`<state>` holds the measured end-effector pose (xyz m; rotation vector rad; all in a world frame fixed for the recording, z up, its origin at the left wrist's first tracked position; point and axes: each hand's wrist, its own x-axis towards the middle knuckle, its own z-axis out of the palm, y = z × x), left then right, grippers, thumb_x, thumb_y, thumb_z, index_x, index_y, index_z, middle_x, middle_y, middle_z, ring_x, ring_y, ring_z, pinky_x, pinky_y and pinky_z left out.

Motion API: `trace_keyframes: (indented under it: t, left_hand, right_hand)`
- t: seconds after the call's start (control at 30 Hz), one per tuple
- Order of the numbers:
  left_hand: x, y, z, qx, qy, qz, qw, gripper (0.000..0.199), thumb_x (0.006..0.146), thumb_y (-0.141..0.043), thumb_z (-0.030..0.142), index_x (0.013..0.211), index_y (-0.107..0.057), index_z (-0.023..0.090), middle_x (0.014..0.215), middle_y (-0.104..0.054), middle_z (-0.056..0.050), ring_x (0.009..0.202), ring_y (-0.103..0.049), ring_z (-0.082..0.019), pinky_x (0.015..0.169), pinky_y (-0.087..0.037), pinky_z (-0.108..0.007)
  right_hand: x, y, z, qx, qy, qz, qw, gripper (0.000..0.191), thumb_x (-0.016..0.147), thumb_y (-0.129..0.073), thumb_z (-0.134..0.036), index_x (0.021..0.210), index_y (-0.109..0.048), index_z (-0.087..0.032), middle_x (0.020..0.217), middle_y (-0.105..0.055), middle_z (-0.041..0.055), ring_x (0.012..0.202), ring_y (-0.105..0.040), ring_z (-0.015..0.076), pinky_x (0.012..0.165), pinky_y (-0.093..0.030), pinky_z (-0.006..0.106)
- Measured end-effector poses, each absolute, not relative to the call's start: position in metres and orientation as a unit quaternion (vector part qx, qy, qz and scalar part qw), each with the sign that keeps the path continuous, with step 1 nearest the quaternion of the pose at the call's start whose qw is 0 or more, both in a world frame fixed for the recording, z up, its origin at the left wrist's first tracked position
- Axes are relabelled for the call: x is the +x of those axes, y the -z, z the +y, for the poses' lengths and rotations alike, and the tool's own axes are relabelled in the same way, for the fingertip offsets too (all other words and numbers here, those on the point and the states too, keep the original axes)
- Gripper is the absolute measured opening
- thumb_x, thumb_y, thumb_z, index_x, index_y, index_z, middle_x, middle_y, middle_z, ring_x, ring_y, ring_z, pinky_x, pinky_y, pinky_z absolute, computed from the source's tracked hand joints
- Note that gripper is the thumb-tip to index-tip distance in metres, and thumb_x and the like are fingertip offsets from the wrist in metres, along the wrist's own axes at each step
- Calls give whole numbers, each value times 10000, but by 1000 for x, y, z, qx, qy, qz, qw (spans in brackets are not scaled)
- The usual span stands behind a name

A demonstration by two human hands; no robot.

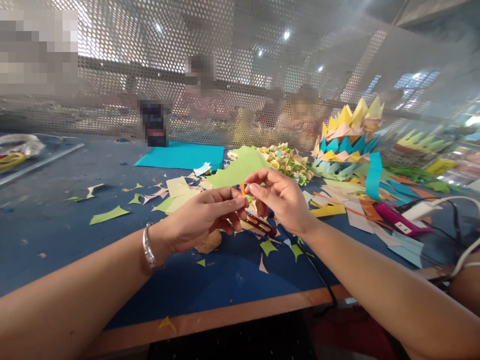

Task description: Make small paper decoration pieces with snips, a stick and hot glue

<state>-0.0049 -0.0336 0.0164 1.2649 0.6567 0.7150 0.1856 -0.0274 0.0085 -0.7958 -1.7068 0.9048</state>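
A small orange paper strip is pinched between my two hands, above the middle of the blue table. My left hand, below a silver bracelet on the wrist, grips its lower left side with thumb and finger. My right hand has its thumb and forefinger closed at the strip's upper right. Under the hands lies a dark red tool, partly hidden by the fingers. Green paper rises just behind them, and a round tan piece sits beneath my left hand.
Paper scraps are scattered over the blue table. Behind are a turquoise sheet, a heap of small folded pieces and stacked paper crowns. A magenta power strip with cables is at right; perforated metal stands behind.
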Motion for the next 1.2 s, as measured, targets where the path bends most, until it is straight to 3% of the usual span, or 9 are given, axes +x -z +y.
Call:
trace_keyframes:
  t: [0.2,0.4,0.63,0.9,1.2]
  left_hand:
    - [-7,-18,-33,542,-297,278,735,156,860,-651,285,758,-639,167,726,-607,-17,618,-569,-112,582,-446,-216]
    - [-9,-16,-32,541,-249,241,767,120,886,-629,278,839,-666,174,754,-633,-25,629,-573,-107,625,-475,-209]
    - [-10,-18,-34,529,-226,216,789,136,894,-616,247,811,-681,162,736,-669,-41,611,-598,-100,601,-468,-185]
    - [-11,-15,-32,529,-207,202,798,136,914,-590,252,866,-664,148,773,-677,-51,634,-618,-105,635,-477,-194]
    - [-12,-11,-29,539,-204,192,794,134,927,-570,259,920,-637,143,809,-685,-59,655,-623,-112,647,-488,-210]
  right_hand:
    - [187,-9,-27,-316,-389,-714,488,169,889,-629,-306,1007,-617,-186,848,-606,-11,461,-496,33,402,-419,174]
    - [190,-12,-29,-283,-421,-725,466,180,883,-620,-244,1043,-634,-162,909,-630,28,648,-599,79,553,-508,190]
    - [194,-12,-29,-223,-468,-737,434,172,892,-602,-201,1059,-636,-177,881,-631,13,699,-661,98,620,-549,218]
    - [195,-16,-31,-226,-490,-732,415,92,886,-618,-205,968,-625,-164,736,-669,-1,620,-654,94,548,-526,195]
    - [192,-17,-31,-229,-522,-706,421,42,873,-626,-174,898,-622,-141,727,-685,13,587,-615,67,514,-482,159]
